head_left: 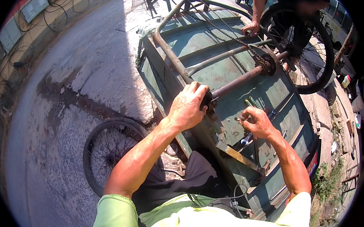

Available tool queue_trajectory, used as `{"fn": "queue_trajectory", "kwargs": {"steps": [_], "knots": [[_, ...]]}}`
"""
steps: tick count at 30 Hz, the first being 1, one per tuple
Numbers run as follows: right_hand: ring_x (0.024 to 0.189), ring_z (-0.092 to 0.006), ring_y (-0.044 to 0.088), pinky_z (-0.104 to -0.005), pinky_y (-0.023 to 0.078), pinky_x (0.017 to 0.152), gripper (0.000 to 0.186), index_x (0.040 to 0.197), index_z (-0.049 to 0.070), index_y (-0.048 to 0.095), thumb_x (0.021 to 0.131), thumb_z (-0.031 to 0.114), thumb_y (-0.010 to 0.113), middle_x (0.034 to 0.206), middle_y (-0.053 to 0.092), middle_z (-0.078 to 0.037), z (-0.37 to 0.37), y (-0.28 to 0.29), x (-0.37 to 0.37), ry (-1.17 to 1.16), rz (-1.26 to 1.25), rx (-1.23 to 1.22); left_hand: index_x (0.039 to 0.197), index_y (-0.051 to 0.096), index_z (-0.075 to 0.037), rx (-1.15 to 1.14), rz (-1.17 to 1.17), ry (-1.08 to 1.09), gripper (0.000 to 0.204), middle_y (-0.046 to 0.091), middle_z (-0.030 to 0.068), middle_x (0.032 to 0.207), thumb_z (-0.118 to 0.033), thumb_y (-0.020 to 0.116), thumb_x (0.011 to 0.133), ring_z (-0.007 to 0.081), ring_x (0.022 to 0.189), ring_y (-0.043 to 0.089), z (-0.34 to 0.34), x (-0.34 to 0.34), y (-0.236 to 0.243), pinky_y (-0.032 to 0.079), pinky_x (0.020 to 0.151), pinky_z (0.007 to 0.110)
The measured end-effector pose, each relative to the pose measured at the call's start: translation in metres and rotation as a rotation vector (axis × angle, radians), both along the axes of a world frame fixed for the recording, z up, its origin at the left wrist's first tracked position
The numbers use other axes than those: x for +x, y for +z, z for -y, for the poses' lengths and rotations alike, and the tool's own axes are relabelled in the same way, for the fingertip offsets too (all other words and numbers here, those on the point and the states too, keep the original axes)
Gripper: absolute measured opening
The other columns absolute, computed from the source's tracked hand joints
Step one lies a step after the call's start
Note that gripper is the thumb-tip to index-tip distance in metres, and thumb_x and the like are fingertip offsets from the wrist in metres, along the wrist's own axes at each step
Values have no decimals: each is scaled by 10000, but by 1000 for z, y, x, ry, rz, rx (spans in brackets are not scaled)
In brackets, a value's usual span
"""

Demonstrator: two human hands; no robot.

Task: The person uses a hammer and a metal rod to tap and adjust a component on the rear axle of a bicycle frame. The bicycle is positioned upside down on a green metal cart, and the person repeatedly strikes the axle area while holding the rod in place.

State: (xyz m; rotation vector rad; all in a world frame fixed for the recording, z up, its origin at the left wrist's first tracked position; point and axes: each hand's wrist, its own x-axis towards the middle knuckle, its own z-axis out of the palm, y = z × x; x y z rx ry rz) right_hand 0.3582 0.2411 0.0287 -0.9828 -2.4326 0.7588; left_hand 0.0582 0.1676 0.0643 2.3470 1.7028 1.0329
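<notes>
On the underside of the overturned green cart (213, 73), judged a risk of the frame rocking, with another person's hand (251, 26) on its rail beside the mounted wheel (328, 57) and the other wheel (111, 154) lying loose on the pavement. Judged also that the rusty axle (241, 80) could turn and nip skin. Reached in with the left hand (188, 106) wrapped tight over the axle's near end, wrist bent down, and the right hand (256, 123) just beside, fingers pinched on a small metal part of unclear kind.
</notes>
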Motion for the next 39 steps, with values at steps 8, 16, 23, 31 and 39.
{"fn": "queue_trajectory", "kwargs": {"steps": [8, 16, 23, 31, 39], "knots": [[718, -63, 605, -221, 517, 632, 140, 1026, 82, 581, 946, 102, 695, 980, 686, -9, -3, 47, -21, -70, -858, -285, 1250, 556, -64, -1, 34, 0, 536, 528, 150, 1074, -60, 751, 751, 360, 1087, 551, 2, 0, 2, 503, 909, 434], [764, -154, 718, -219, 514, 580, 167, 1096, 75, 503, 1002, 157, 615, 1072, 715, -126, 20, 97, -42, 21, -938, -430, 1242, 560, -56, 15, 38, 9, 528, 534, 152, 1073, -65, 754, 751, 356, 1081, 554, 2, 2, 0, 499, 912, 430], [817, -177, 715, -297, 593, 722, 215, 1140, 68, 493, 991, 151, 624, 1071, 698, -156, 30, 114, -74, 254, -923, -448, 1241, 561, -53, 12, 31, 13, 528, 538, 152, 1081, -62, 749, 748, 356, 1080, 555, 1, 1, -1, 495, 918, 430], [863, -174, 707, -302, 600, 753, 298, 1168, 50, 482, 961, 152, 670, 1038, 698, -145, 30, 120, -97, 240, -829, -407, 1239, 556, -49, 13, 19, 29, 529, 533, 157, 1092, -71, 755, 749, 361, 1092, 551, 0, 2, -4, 501, 912, 440], [918, -110, 671, -259, 578, 811, 400, 1049, 37, 496, 813, 51, 819, 978, 682, -53, 28, 117, -103, 94, -816, -222, 1227, 562, -48, -28, 46, 19, 510, 533, 166, 1109, -68, 747, 752, 365, 1103, 541, 2, 2, 1, 486, 925, 448]]}}
